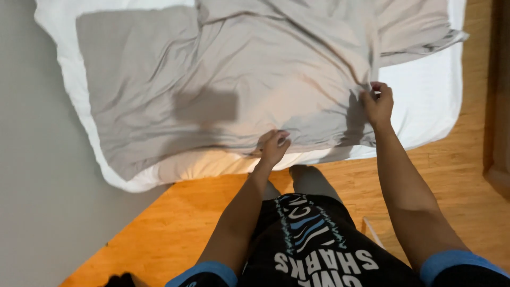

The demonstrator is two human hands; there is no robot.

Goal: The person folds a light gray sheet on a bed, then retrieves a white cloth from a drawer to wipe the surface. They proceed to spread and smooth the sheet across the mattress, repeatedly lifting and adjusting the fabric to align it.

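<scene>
Fingers (378, 91) of both hands on grey sheet (228, 79)

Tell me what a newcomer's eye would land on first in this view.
Most striking is the big wrinkled grey sheet spread over the white mattress, filling the upper part of the view. The left hand grips the sheet's near edge at the centre, while the right hand pinches it further up on the right. Below lies an orange wooden floor.

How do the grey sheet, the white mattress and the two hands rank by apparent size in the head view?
1. grey sheet
2. white mattress, judging by its uncovered part
3. left hand and right hand: look alike, unranked
</scene>
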